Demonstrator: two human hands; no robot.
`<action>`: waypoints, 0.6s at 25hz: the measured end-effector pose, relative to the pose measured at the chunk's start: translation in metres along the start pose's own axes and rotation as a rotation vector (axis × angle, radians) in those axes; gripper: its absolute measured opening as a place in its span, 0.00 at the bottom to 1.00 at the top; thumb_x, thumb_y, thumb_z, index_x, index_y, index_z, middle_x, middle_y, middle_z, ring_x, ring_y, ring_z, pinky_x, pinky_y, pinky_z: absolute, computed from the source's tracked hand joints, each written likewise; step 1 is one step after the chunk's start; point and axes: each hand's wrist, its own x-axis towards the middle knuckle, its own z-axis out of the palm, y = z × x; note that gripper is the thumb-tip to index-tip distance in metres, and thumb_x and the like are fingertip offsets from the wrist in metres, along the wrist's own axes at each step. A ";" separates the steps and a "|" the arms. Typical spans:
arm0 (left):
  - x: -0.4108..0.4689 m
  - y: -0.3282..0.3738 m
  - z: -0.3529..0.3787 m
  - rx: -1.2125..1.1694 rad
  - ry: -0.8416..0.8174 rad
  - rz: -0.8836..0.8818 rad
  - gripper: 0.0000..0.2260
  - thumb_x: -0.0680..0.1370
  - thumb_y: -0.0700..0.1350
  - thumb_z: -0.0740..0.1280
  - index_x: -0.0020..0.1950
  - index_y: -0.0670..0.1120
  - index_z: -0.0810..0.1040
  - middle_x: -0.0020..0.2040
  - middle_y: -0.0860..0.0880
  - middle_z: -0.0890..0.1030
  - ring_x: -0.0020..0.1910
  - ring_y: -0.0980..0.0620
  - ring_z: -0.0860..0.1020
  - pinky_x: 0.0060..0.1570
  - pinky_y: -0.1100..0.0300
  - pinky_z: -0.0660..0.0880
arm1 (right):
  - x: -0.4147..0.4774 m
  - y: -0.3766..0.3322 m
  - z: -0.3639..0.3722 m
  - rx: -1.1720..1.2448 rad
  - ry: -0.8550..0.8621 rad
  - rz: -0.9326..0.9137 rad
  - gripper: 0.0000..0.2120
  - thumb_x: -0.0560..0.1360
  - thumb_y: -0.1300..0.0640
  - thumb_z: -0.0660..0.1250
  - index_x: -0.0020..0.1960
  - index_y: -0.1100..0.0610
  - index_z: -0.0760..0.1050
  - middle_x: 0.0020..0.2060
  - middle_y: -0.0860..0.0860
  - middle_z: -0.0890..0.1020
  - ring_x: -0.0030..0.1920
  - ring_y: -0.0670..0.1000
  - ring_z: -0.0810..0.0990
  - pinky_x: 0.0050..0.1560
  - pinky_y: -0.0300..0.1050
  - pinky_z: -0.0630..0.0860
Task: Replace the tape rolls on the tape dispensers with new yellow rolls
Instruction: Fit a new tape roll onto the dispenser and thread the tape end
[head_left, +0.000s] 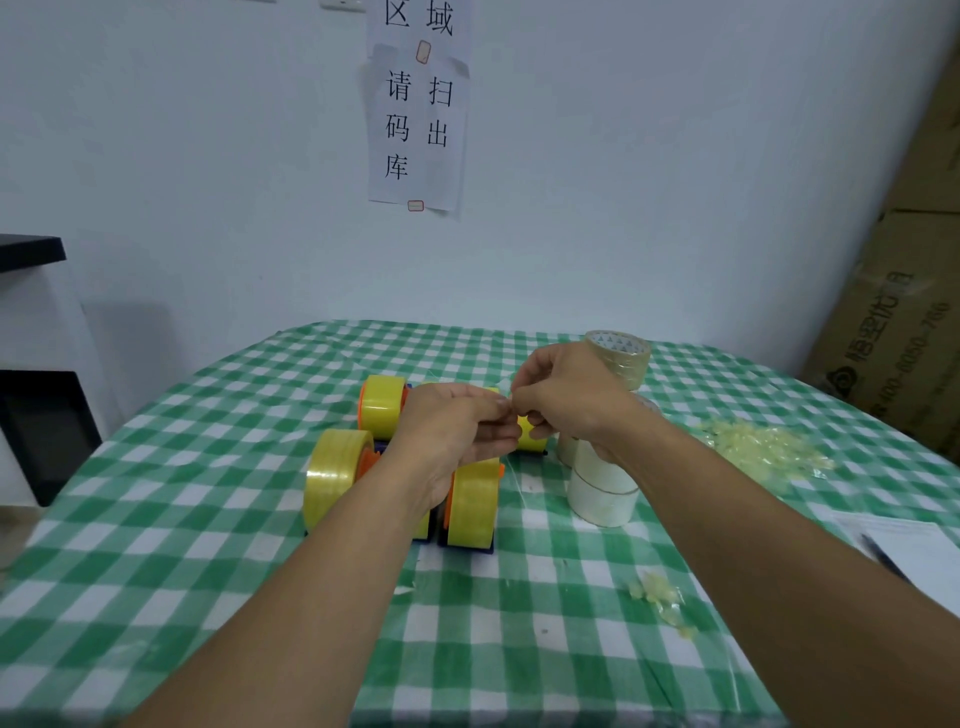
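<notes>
Forearms over the bench (208, 597), left hand (457, 426) and right hand (566, 395) meet, pinching what looks like a tape end (511, 404); threading step, I reckon. Next, a steady pull across the dispenser (467, 548).

Centre blocked: yellow rolls on dispensers (332, 478) packed tight, pale roll stack (602, 491) just right of them. Left hand (452, 426) and right hand (566, 395) pinch a tape end (509, 402) above. Scrap pile (763, 449) clutters right. Open tablecloth (208, 545) left and lower centre.
</notes>
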 end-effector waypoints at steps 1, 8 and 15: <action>0.000 0.000 0.001 -0.009 0.008 0.002 0.04 0.77 0.34 0.70 0.50 0.33 0.82 0.41 0.37 0.85 0.38 0.45 0.85 0.39 0.55 0.84 | 0.000 0.000 0.000 -0.016 0.003 -0.024 0.01 0.74 0.67 0.71 0.45 0.66 0.80 0.34 0.57 0.81 0.31 0.50 0.79 0.34 0.41 0.81; 0.004 0.001 0.004 -0.071 0.032 -0.019 0.05 0.79 0.36 0.68 0.46 0.34 0.82 0.35 0.43 0.83 0.31 0.51 0.82 0.35 0.59 0.83 | 0.000 0.005 -0.015 0.163 -0.134 -0.067 0.04 0.74 0.68 0.73 0.48 0.68 0.82 0.42 0.63 0.85 0.40 0.55 0.84 0.46 0.49 0.85; 0.002 -0.003 0.005 -0.068 -0.075 -0.027 0.07 0.81 0.34 0.65 0.53 0.31 0.80 0.45 0.37 0.84 0.43 0.44 0.85 0.44 0.54 0.84 | 0.002 0.009 -0.009 0.193 -0.044 -0.074 0.05 0.73 0.69 0.75 0.47 0.66 0.80 0.36 0.58 0.84 0.36 0.53 0.85 0.40 0.45 0.84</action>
